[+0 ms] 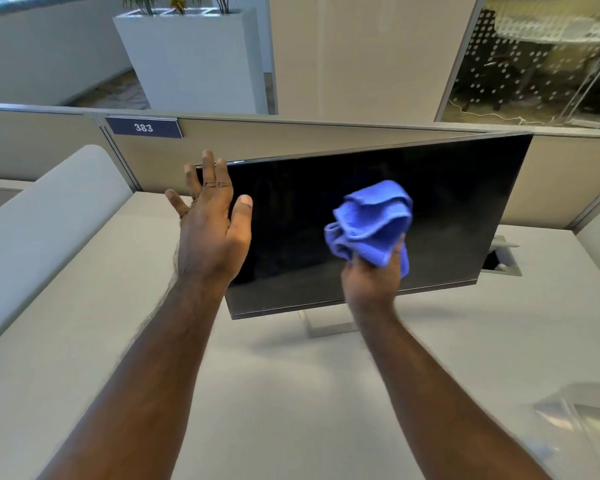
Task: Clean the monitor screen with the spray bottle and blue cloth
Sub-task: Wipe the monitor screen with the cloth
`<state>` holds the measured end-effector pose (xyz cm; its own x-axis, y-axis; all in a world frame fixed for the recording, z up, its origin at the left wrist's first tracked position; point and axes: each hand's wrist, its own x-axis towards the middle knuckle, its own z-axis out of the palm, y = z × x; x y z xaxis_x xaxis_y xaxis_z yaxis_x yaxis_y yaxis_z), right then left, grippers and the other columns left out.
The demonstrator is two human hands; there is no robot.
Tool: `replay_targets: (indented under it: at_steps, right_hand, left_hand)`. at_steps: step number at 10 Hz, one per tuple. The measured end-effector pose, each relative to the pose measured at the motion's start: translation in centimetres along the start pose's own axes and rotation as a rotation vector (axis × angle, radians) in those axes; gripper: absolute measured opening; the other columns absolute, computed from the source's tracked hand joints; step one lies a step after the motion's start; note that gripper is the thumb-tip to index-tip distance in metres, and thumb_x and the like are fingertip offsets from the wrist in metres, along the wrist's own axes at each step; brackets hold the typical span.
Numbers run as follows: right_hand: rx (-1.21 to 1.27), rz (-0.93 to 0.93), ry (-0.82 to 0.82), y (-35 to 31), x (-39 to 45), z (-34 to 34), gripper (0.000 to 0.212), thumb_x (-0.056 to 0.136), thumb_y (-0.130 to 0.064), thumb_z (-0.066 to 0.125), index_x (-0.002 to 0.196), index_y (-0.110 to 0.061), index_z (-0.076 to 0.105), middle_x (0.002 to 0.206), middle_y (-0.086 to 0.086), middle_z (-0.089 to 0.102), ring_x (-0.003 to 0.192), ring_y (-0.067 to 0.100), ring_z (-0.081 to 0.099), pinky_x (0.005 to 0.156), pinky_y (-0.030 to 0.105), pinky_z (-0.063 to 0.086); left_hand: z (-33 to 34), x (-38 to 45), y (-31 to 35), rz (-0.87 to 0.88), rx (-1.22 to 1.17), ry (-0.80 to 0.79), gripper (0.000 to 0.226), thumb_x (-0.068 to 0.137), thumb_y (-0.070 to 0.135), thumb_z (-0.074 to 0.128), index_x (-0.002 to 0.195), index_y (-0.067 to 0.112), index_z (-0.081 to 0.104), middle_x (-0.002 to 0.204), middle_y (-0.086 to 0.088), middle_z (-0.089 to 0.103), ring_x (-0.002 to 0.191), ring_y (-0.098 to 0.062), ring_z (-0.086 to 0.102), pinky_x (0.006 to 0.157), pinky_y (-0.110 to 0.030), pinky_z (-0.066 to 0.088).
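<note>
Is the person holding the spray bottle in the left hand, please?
No, the left hand is open and empty at the black monitor's left edge, while the right hand grips the crumpled blue cloth.

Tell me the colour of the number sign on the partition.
The sign is dark navy with white digits, 383; head view.

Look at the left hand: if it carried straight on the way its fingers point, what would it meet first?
Probably the monitor: the open left hand sits at its left edge, fingers aimed toward the top corner. Depth is unclear, so it might pass to the partition behind.
</note>
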<state>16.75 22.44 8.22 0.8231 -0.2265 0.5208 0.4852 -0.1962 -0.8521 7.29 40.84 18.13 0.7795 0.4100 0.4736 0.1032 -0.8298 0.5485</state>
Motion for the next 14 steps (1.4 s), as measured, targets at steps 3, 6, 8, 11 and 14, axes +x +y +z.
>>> replay_targets:
  at_steps: [3, 6, 8, 11, 14]
  right_hand:
    - [-0.554, -0.020, 0.125, 4.7, 4.9, -6.4, 0.026, 0.086, 0.006, 0.056, 0.110, 0.008, 0.068, 0.109, 0.026, 0.068, 0.103, 0.040, 0.064, 0.090, 0.040, 0.048]
    - [-0.239, 0.184, -0.359, 2.2, -3.3, -1.3, 0.055, 0.090, -0.002, 0.058, 0.142, -0.011, 0.042, 0.137, 0.003, 0.055, 0.119, 0.005, 0.053, 0.095, 0.005, 0.039]
    - [-0.446, -0.546, -0.711, 0.9, -9.2, 2.4, 0.050, 0.096, -0.019, 0.038, 0.144, -0.009, 0.046, 0.152, 0.009, 0.041, 0.143, 0.028, 0.033, 0.119, 0.038, 0.020]
    - [-0.633, -0.533, -0.459, 8.3, -6.4, -4.2, 0.060, 0.091, -0.025, 0.052, 0.149, -0.016, 0.038, 0.152, 0.009, 0.038, 0.147, 0.022, 0.020, 0.115, 0.047, 0.024]
    - [-0.227, 0.212, 0.018, 11.5, 0.1, -12.1, 0.010, 0.093, -0.008, 0.054, 0.096, 0.001, 0.053, 0.082, -0.005, 0.047, 0.072, 0.008, 0.043, 0.072, 0.014, 0.039]
  left_hand:
    - [1.3, 0.4, 1.8, 0.019, 0.137, -0.055, 0.068, 0.097, 0.042, 0.025, 0.158, 0.019, 0.007, 0.166, 0.003, -0.008, 0.151, -0.020, -0.016, 0.114, -0.041, -0.021]
    - [3.0, 0.8, 4.1, 0.066, 0.167, -0.106, 0.069, 0.096, 0.041, 0.025, 0.158, 0.016, 0.010, 0.167, 0.001, -0.004, 0.152, -0.023, -0.012, 0.115, -0.048, -0.019]
    - [4.2, 1.1, 5.7, 0.096, 0.159, -0.133, 0.068, 0.095, 0.042, 0.023, 0.157, 0.015, 0.012, 0.167, 0.001, -0.003, 0.152, -0.022, -0.012, 0.115, -0.048, -0.018]
    - [4.2, 1.1, 5.9, 0.099, 0.132, -0.135, 0.068, 0.096, 0.043, 0.023, 0.157, 0.018, 0.010, 0.166, 0.003, -0.005, 0.152, -0.019, -0.014, 0.114, -0.046, -0.020]
    - [4.1, 1.0, 5.5, 0.094, 0.068, -0.159, 0.068, 0.096, 0.044, 0.023, 0.158, 0.023, 0.007, 0.166, 0.008, -0.009, 0.150, -0.014, -0.019, 0.116, -0.047, -0.021]
